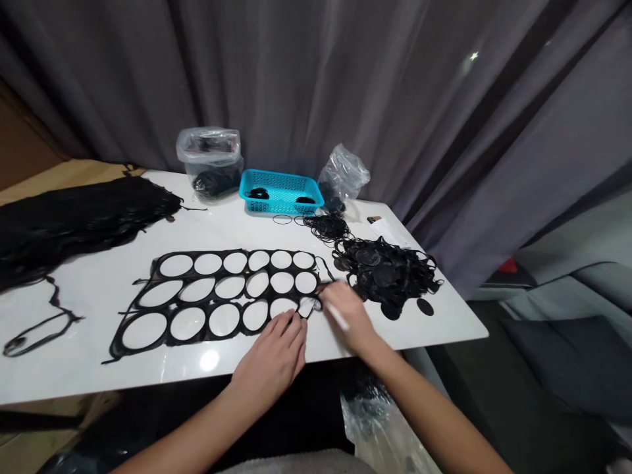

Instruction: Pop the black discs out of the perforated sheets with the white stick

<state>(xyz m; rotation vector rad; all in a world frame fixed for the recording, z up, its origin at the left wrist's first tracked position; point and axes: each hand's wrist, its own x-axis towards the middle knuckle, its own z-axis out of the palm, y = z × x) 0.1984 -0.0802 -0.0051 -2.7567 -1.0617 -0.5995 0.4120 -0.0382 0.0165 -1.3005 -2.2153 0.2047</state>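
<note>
A black rubbery sheet (pixel 169 295) with rows of large round holes lies flat on the white table. My left hand (pixel 276 345) rests at its front right corner, fingers lying on the black rims of the last holes. Just to the right, my right hand (pixel 345 313) is closed around a slim white stick-like tool (pixel 338 317); motion blurs it, and its kind cannot be made out. The fingertips of that hand are at the sheet's right edge, near a partly covered end hole. A loose black strip (pixel 326 268) curls from the sheet's back right corner.
On the right lies a heap of black discs and strips (pixel 390 270), with thin black rings (pixel 328 227) behind it. A blue basket (pixel 281 191), a lidded plastic tub (pixel 210 164) and a clear bag (pixel 344 174) stand at the back. Black sheets (pixel 83 220) are piled left.
</note>
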